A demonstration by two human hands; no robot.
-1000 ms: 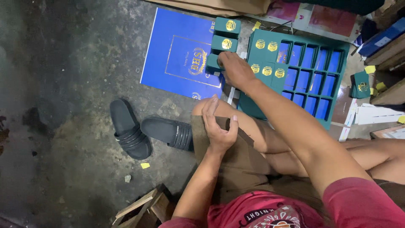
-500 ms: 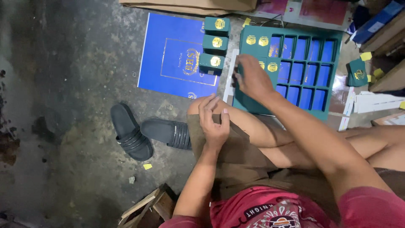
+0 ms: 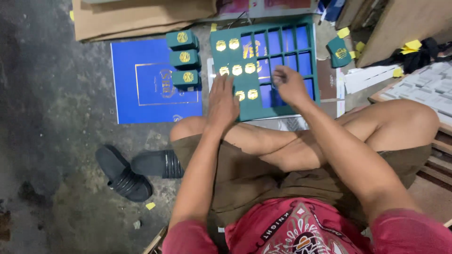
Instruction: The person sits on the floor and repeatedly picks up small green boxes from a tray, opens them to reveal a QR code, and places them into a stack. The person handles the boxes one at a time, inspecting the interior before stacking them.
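Observation:
A teal tray with blue compartments lies on the floor in front of my crossed legs. Several of its left cells hold small teal boxes with gold emblems. My left hand rests flat on the tray's lower left edge, fingers spread, holding nothing. My right hand hovers over the tray's middle cells with fingers curled; whether it holds anything is unclear. Three more small teal boxes stand in a column on a blue flat lid to the left of the tray.
Black sandals lie on the concrete floor beside my left knee. Brown cardboard lies beyond the lid. Another teal box, yellow scraps and white strips sit right of the tray. A wooden board leans at top right.
My left hand rose from my knee and moved forward onto the tray's edge. My right hand shifted from the tray's left side to its middle cells.

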